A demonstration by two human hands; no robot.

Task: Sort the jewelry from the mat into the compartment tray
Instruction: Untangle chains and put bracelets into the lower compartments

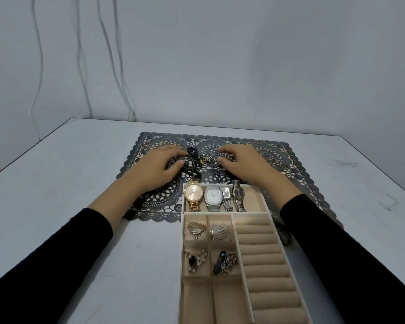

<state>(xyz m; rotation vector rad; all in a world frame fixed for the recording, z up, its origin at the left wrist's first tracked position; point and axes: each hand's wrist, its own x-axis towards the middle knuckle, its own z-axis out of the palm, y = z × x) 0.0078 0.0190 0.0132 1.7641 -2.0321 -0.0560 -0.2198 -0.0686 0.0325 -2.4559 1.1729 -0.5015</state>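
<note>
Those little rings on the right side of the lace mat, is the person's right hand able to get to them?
Probably yes. The right hand lies on the mat beside the rings, with only bare lace between them. Its fingers are at a gold chain, which it would leave first.

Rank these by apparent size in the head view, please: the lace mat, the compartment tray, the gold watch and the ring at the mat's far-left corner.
1-2. lace mat and compartment tray: too close to rank; the tray is nearer and cut off by the frame.
3. gold watch.
4. ring, smallest, also farthest.
</note>
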